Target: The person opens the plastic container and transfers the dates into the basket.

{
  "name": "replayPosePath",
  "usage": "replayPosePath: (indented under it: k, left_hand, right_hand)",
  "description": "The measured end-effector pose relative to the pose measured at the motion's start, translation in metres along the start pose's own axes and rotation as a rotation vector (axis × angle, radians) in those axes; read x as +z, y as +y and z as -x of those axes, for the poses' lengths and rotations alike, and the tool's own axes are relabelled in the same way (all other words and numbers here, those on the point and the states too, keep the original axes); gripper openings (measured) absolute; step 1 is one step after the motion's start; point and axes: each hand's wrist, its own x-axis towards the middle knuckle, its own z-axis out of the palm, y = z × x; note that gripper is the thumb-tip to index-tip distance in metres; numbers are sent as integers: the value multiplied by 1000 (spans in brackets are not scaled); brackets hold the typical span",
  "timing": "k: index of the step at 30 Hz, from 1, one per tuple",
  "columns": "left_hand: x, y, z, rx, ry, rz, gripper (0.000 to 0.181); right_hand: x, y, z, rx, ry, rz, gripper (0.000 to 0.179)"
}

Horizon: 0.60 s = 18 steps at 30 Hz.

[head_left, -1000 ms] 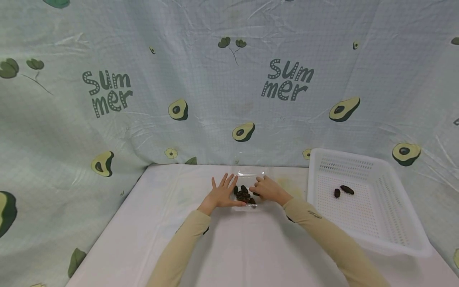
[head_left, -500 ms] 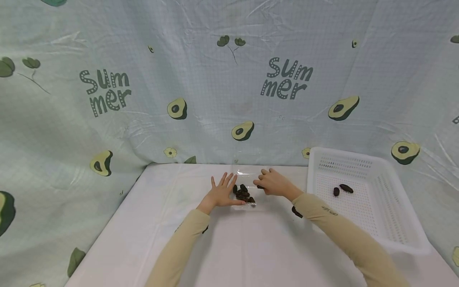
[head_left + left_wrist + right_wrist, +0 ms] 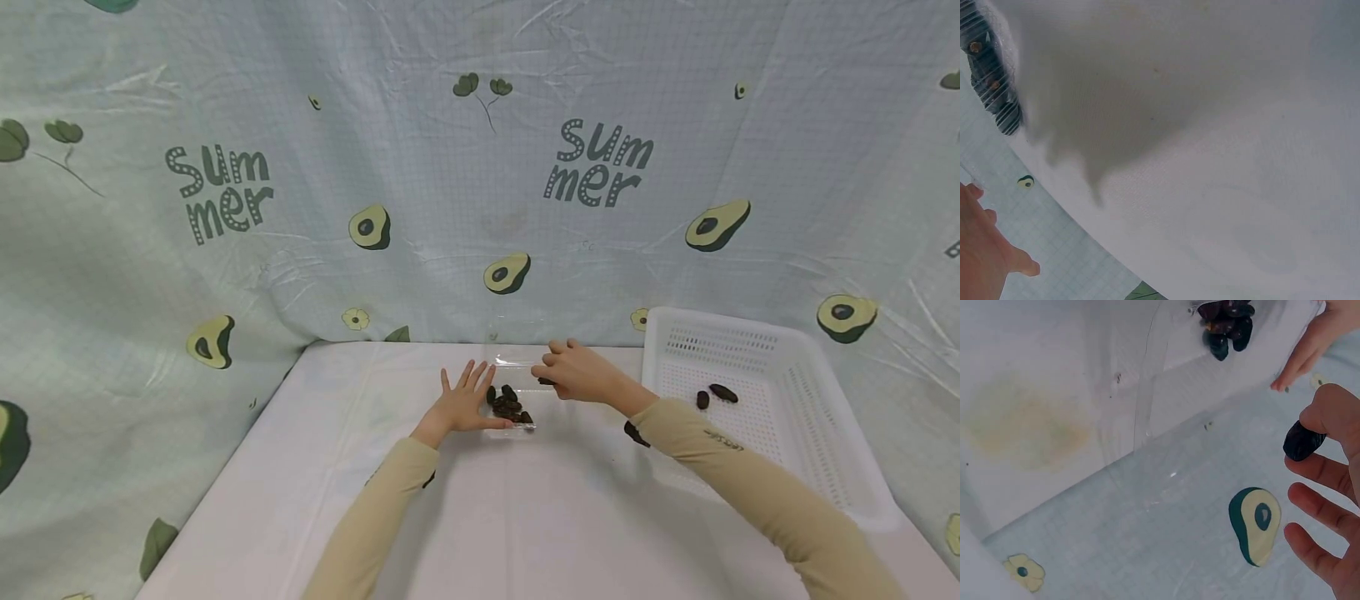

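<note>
A small clear plastic box stands near the back of the white table, its transparent lid raised behind it. Several dark, glossy dates lie inside in a cluster. At the box's left side my left hand is spread, fingers straight and thumb along the front edge. Thumb and index finger of my right hand pinch one dark date, above and right of the box; the other fingers of that hand are loosely bent. In the left wrist view, part of the left hand shows at the lower left.
A white perforated basket stands on the right of the table, with two dates on its floor. Behind the white table hangs a pale curtain printed with avocados. The right sleeve passes in front of the basket's near left corner.
My right hand has lifted a date out of the box and moved right and slightly back. The left hand has stayed at the box.
</note>
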Motion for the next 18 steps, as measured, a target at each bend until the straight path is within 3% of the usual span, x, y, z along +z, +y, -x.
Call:
replayPosePath:
  k: [11, 18]
  left_hand:
    - [-1, 0, 2, 8, 3, -17, 102]
    - [1, -1, 1, 19, 18, -12, 102]
  right_hand:
    - [-17, 17, 34, -1, 82, 7, 23]
    - [-21, 34, 64, 43, 123, 57, 27]
